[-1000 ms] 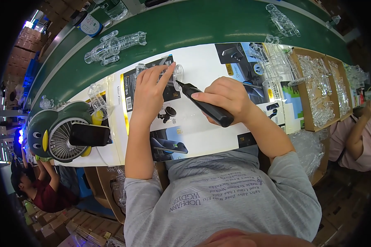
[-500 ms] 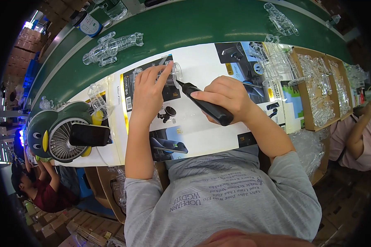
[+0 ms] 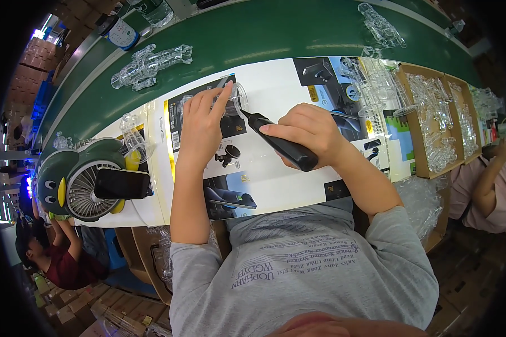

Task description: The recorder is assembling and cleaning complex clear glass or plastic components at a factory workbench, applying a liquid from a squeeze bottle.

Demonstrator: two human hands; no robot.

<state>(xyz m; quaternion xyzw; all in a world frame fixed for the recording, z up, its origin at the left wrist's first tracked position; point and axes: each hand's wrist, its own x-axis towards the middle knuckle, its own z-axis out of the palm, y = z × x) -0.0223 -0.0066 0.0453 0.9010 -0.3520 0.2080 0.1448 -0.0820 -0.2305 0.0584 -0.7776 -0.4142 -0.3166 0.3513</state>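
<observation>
The left hand [image 3: 203, 122] lies over a clear plastic tube [image 3: 240, 96] on the printed sheet [image 3: 272, 84] covering the counter [image 3: 298, 36], its fingers loosely spread; whether it grips underneath, I cannot tell. The right hand [image 3: 314, 133] is closed around a black tool [image 3: 287, 145], whose pointed tip is at the tube's round rim.

Brown cartons [image 3: 39, 59] pile up at upper left. Bluish light [image 3: 28, 190] glows at far left. A green worktop [image 3: 298, 36] spans the top.
</observation>
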